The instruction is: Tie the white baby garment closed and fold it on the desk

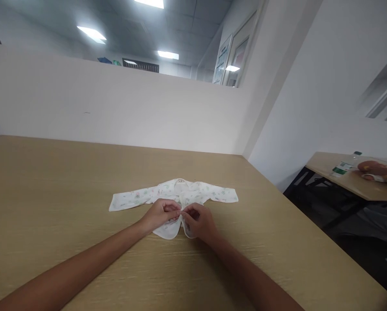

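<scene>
A small white baby shirt (138, 198) with a faint printed pattern lies flat on the wooden table (51, 194), sleeves spread left and right. My left hand (161, 214) pinches the left front flap near its lower edge. My right hand (198, 220) pinches the right front flap beside it. The fingertips of both hands meet over the shirt's front opening. The lower hem curls out from under both hands.
A white partition wall runs along the table's far edge and right corner. At the right, a second table (348, 179) holds a plastic bottle (344, 166), with another person's hand (372, 169) resting by it. Dark floor lies between the tables.
</scene>
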A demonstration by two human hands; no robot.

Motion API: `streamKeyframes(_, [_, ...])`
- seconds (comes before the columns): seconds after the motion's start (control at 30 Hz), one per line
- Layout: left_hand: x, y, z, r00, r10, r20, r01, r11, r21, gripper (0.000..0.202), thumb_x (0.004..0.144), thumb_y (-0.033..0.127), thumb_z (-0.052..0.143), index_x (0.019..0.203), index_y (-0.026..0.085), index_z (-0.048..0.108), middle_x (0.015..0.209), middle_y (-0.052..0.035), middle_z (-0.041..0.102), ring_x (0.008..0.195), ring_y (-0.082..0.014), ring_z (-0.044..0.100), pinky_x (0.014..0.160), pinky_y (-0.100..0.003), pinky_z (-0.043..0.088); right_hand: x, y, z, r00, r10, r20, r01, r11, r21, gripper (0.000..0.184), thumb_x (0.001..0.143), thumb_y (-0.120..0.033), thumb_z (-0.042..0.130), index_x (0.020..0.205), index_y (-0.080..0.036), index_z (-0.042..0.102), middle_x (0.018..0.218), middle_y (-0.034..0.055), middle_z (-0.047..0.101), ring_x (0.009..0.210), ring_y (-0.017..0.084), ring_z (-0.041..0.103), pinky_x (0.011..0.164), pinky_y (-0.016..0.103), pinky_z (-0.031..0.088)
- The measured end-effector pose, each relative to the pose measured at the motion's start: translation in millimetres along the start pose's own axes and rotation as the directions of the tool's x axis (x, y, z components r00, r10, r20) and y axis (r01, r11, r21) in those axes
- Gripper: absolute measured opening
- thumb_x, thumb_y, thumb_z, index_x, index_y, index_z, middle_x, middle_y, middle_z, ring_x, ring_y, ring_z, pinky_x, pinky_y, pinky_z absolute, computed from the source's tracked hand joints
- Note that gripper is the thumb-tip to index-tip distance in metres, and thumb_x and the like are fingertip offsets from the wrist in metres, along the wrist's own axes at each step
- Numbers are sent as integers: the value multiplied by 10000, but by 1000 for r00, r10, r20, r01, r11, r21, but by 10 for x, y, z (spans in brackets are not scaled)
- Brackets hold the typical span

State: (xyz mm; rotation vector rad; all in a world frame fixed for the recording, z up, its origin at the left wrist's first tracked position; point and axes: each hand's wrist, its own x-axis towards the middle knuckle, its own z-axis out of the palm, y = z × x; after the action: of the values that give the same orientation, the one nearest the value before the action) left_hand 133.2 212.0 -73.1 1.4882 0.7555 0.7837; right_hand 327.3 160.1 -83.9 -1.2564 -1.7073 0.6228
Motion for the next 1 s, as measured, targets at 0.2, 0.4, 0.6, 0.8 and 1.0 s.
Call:
streamKeyframes(0.2, [-4,-24,21,997,66,-32,-60,986,155,264,783,366,768,888,124,766,760,-66,694,662,-143,587,606,-229,428,-1,-12,-6,999,30,23,-30,1000,-3,137,889,-252,657,808,-153,704,764,16,687,648,103,564,602,201,427])
streamKeyframes(0.4, [-41,-30,71,980,194,-47,-166,922,349,190,857,320,670,896,153,752,860,-69,730,756,-169,627,696,-244,465,-10,-32,5,998,64,-18,-64,998,29,122,858,-250,670,790,-149,680,761,24,682,643,107,571,589,199,441])
streamKeyframes(0.6, [-27,-37,61,984,157,-89,-127,952,280,252,847,389,696,896,145,738,873,-75,717,767,-171,620,682,-238,455,1,7,-28,997,53,49,-59,991,123,135,882,-283,646,888,-165,712,838,34,703,719,126,619,647,212,493])
streamKeyframes(0.8, [-6,-21,33,997,12,-74,-7,997,72,339,738,395,800,922,120,724,775,-52,677,652,-130,559,587,-215,409,-4,48,-32,998,55,31,-59,985,163,146,874,-294,667,926,-164,711,864,43,705,752,136,641,683,230,524])
streamKeyframes(1.0, [6,-29,25,995,-31,-96,24,997,-78,386,664,357,871,935,123,727,874,-81,710,775,-160,625,687,-243,485,1,43,-34,998,56,22,-59,984,170,151,866,-305,673,906,-166,715,849,38,703,725,130,631,658,221,508])
